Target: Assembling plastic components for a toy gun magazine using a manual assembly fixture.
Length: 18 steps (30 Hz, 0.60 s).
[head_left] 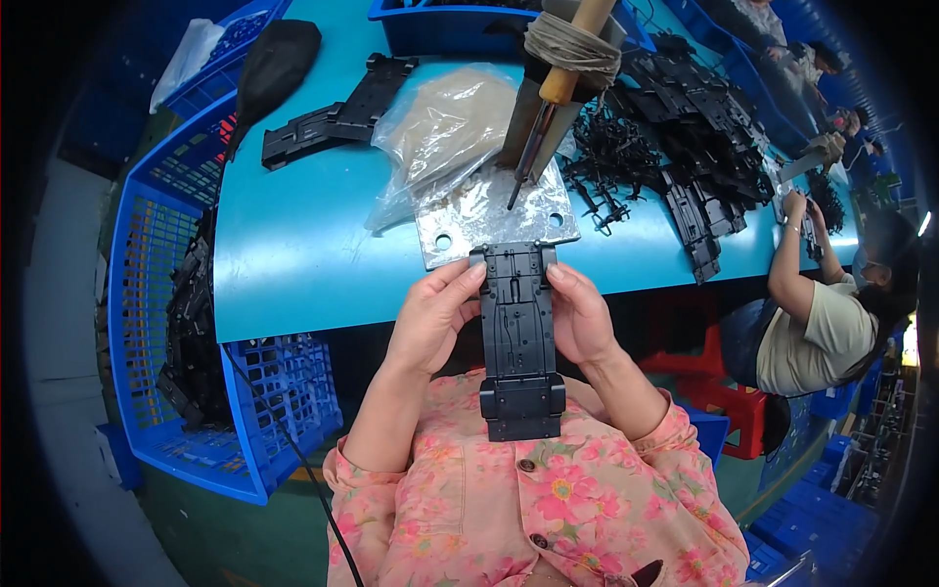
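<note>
A long black plastic chassis (516, 328), like the underside of a toy car, is held between my two hands. My left hand (438, 308) pinches its upper left corner between thumb and fingers. On the opposite corner, my right hand (583, 308) grips in the same way. The chassis's far end meets the near edge of a metal plate (479, 220) with round holes, while its near end hangs over my lap. Above the plate, a wooden-handled tool (565, 86) with a thin dark metal shaft points down, cloth strips wound round its handle.
A clear bag of tan material (455, 108) lies behind the plate. Black chassis parts (699, 122) and small black frames (606, 161) are heaped at right. A blue crate (147, 323) with black parts stands left of the blue table (303, 264). A co-worker (827, 313) sits at right.
</note>
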Tool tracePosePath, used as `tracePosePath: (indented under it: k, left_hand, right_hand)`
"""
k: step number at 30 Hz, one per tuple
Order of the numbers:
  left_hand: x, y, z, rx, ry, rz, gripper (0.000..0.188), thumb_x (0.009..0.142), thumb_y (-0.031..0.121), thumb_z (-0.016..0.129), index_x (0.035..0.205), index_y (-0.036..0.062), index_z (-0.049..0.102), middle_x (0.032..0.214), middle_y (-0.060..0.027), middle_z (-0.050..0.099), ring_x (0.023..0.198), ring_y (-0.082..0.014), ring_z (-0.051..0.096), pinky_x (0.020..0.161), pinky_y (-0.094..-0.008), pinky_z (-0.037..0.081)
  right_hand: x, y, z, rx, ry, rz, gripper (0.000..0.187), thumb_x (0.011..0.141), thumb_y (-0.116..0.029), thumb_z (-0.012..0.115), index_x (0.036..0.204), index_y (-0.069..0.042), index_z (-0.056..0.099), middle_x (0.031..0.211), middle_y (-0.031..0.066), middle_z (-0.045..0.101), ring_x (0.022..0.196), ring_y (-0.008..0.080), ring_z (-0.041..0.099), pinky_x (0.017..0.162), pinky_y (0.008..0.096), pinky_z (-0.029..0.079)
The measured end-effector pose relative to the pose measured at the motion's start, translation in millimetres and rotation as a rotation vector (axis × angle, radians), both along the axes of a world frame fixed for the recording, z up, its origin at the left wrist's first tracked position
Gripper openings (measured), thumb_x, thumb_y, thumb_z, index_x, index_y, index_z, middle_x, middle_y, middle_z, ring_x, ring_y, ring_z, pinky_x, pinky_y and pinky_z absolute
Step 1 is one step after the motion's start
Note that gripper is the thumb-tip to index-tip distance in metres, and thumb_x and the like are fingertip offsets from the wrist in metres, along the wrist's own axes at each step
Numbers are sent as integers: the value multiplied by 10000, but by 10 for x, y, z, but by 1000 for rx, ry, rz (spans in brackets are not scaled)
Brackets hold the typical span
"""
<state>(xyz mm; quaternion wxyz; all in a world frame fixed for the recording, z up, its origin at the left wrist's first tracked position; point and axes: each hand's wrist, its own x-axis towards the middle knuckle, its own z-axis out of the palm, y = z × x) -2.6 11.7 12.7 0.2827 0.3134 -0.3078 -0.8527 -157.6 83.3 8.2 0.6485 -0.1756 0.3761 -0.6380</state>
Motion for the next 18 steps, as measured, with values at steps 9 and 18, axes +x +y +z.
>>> tracePosePath:
  k: [9, 18]
  left_hand:
    - [-7, -49, -23, 15, -3, 1, 253, 861, 187, 510, 1041, 11, 537, 900, -30, 597, 774, -93, 553, 699, -236, 436]
    - [2, -84, -24, -38, -21, 11, 251, 864, 187, 506, 1038, 9, 535, 905, -32, 601, 782, -83, 552, 712, -225, 435]
  right_hand:
    - [-222, -115, 18, 124, 66, 147, 259, 866, -191, 470, 996, 16, 554, 941, 89, 594, 836, 144, 572, 767, 278, 454]
    - [-330, -171, 9, 171, 111, 178, 197, 838, -171, 550, 953, -14, 580, 891, 40, 597, 763, 91, 548, 695, 246, 443]
